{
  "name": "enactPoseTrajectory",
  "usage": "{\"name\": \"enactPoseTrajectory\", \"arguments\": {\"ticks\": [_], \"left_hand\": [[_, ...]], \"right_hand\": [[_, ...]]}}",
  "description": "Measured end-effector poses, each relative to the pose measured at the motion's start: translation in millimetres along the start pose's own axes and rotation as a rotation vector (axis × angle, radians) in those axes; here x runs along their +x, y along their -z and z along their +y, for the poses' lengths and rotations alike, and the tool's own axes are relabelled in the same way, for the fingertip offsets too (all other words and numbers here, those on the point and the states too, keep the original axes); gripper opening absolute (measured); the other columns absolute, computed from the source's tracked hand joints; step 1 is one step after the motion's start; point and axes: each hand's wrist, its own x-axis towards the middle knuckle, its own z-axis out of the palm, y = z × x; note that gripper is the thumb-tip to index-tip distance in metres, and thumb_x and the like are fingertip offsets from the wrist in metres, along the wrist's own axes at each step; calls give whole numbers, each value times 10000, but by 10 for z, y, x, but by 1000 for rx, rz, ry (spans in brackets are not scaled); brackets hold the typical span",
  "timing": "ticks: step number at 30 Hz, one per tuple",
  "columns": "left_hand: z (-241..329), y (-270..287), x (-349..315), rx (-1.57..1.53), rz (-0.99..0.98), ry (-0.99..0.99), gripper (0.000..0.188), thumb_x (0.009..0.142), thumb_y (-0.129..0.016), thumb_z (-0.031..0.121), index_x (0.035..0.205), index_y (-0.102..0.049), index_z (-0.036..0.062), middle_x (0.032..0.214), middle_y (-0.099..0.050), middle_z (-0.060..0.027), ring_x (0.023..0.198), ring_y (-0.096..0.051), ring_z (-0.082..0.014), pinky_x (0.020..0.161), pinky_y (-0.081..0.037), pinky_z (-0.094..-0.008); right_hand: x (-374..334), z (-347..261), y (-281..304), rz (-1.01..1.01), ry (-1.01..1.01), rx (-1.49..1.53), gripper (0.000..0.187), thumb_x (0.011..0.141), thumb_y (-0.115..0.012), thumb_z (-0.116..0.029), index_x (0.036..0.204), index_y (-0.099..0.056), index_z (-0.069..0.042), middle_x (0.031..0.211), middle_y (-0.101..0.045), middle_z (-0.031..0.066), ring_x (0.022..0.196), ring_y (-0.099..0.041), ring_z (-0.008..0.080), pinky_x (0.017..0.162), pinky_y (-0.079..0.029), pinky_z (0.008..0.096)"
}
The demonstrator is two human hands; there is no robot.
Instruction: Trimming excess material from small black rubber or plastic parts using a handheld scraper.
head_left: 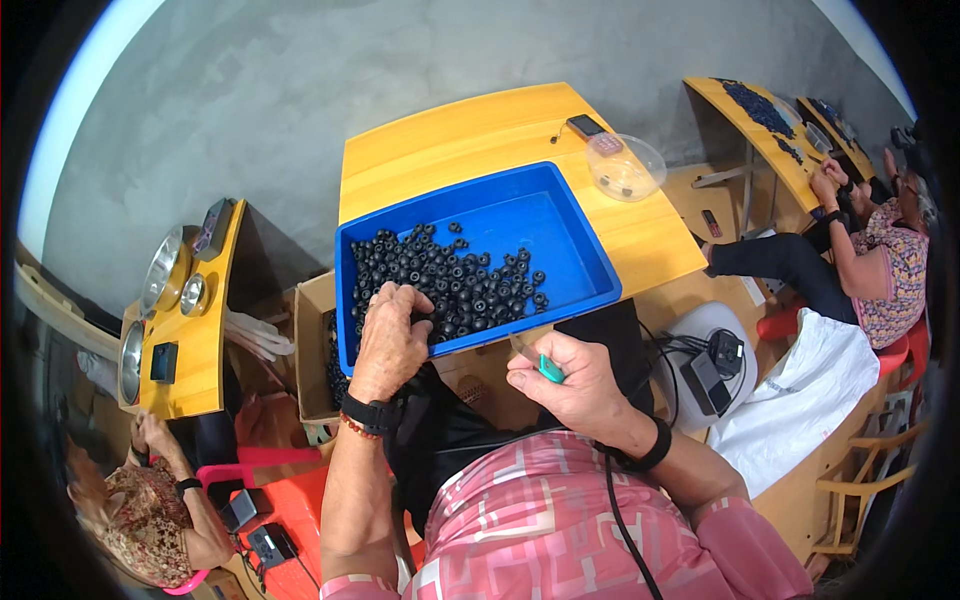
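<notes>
A blue rectangular tray (555,215) holds many small black round pieces with holes (450,275), heaped toward its left and near side. My left hand (390,335) reaches over the tray's near left edge, its bent fingertips among these pieces. Its thumb and index finger are apart, and I see nothing held between them. In front of the tray's near edge, my right hand (580,385) is closed around the green handle of a small knife (550,369). The knife's thin blade points up and left toward the tray.
The tray rests on a yellow wooden table (450,140) with a clear plastic bowl (640,165) and a dark phone-like device (584,126). Below its left side stands a cardboard box (312,350) of black pieces. Two people sit at side tables; a white sack (800,390) lies right.
</notes>
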Motion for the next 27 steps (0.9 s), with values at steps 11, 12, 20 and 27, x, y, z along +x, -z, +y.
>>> {"name": "enactPoseTrajectory", "arguments": {"ticks": [11,12,20,27], "left_hand": [[-29,16,47,53,-95,-29,211,762,-702,-14,956,-641,42,979,-645,-140,974,-590,-365,870,-470,-459],[-41,15,51,52,-94,-29,211,762,-702,-14,956,-641,42,979,-645,-140,974,-590,-365,870,-470,-459],[5,62,50,-19,-85,14,218,744,-756,17,916,-629,59,949,-638,-132,948,-584,-357,838,-467,-457],[-5,52,7,-95,50,-1,220,745,-743,-22,905,-607,43,899,-631,-115,870,-570,-315,800,-478,-415]], "right_hand": [[-6,1,14,-14,-3,-6,157,918,-758,-132,915,-659,-11,763,-662,-1,732,-549,13,637,-468,225],[-2,2,18,-21,-10,-21,153,918,-758,-131,922,-663,-11,771,-669,3,736,-554,14,642,-472,226],[2,28,3,-13,-31,-5,156,915,-761,-135,932,-670,-9,762,-668,0,736,-564,15,644,-473,224],[5,47,-22,-3,-45,8,173,902,-776,-147,936,-670,-14,761,-652,-1,724,-562,27,644,-470,233]]}}
